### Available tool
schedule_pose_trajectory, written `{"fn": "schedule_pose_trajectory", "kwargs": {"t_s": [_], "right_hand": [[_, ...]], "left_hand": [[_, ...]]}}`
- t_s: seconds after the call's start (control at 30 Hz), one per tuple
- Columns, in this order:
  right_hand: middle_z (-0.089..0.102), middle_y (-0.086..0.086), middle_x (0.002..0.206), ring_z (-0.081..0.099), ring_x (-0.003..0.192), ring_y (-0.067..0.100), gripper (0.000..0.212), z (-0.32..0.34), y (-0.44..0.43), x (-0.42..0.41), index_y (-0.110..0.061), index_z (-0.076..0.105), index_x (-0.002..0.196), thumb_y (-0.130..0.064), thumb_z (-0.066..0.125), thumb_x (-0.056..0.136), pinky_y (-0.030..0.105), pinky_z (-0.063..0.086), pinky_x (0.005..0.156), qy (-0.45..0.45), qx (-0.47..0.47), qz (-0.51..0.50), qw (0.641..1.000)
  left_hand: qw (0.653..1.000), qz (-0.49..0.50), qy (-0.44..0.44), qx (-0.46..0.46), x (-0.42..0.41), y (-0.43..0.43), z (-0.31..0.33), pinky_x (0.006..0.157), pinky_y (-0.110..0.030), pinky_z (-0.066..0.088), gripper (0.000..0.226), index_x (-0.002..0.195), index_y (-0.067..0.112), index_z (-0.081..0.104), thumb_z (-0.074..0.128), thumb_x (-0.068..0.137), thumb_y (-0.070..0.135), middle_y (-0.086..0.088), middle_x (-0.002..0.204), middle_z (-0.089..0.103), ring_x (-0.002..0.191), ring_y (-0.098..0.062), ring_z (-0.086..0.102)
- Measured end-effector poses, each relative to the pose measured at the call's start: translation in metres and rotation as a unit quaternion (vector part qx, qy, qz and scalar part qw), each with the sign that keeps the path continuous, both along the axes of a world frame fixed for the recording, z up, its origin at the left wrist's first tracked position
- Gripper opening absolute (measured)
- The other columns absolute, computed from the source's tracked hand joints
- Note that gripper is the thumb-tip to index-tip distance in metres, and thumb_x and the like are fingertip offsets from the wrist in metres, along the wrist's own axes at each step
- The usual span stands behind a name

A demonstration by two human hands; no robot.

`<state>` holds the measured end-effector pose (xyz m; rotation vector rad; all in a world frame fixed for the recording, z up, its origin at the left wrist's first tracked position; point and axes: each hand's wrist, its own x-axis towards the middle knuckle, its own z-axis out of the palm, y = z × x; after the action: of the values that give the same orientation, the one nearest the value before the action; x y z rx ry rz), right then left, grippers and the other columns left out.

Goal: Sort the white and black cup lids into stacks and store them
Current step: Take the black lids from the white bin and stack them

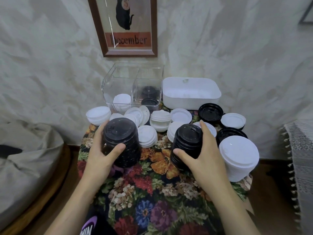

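My left hand [101,150] grips a tall stack of black lids [123,138], thumb in front and fingers behind it. My right hand [205,153] grips a second tall stack of black lids [186,143] the same way. Both stacks stand on the flowered tablecloth [152,192]. A tall stack of white lids [238,158] stands just right of my right hand. Loose white lids [147,135] and short white stacks [98,115] lie behind, with black lids [210,112] at the back right. The clear divided box [118,82] holds white lids on its left and black lids on its right.
A white rectangular tub [191,99] stands at the back right, beside the clear box. A framed calendar picture [128,26] hangs on the wall above. A grey cushion [25,158] lies left of the table, and a lace cloth [301,150] hangs at the right.
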<state>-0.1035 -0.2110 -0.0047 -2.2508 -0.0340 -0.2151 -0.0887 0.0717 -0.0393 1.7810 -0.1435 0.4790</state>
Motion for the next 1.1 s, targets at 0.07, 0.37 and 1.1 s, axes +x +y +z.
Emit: {"fn": "schedule_pose_trajectory", "kwargs": {"t_s": [0.07, 0.37, 1.1], "right_hand": [[0.023, -0.018, 0.165, 0.026, 0.149, 0.007, 0.095, 0.007, 0.001, 0.001, -0.040, 0.015, 0.161, -0.058, 0.071, 0.087, 0.032, 0.033, 0.112, -0.006, -0.033, 0.007, 0.999], [0.053, -0.009, 0.147, 0.041, 0.141, 0.014, 0.044, 0.065, 0.045, 0.034, -0.026, 0.057, 0.143, -0.043, 0.057, 0.102, 0.027, 0.028, 0.111, -0.114, -0.157, 0.112, 0.975], [0.047, -0.022, 0.149, 0.046, 0.133, -0.004, 0.091, 0.039, 0.107, 0.061, -0.039, 0.036, 0.155, -0.039, 0.086, 0.080, 0.024, 0.037, 0.113, 0.084, 0.007, 0.306, 0.948]], "left_hand": [[1.000, 0.000, 0.011, -0.002, 0.001, 0.002, -0.001, 0.108, -0.012, 0.038, 0.083, 0.147, 0.041, 0.042, 0.075, 0.073, 0.058, 0.037, 0.140, 0.053, 0.134, 0.007, 0.049], [1.000, -0.007, 0.029, 0.008, 0.002, 0.007, -0.002, 0.104, -0.010, 0.040, 0.089, 0.153, 0.036, 0.042, 0.077, 0.074, 0.058, 0.029, 0.145, 0.053, 0.136, 0.003, 0.050], [0.994, -0.047, 0.095, 0.013, -0.007, 0.002, -0.007, 0.115, -0.042, 0.043, 0.104, 0.158, 0.035, 0.033, 0.091, 0.071, 0.031, 0.022, 0.145, 0.057, 0.135, -0.002, 0.054]]}}
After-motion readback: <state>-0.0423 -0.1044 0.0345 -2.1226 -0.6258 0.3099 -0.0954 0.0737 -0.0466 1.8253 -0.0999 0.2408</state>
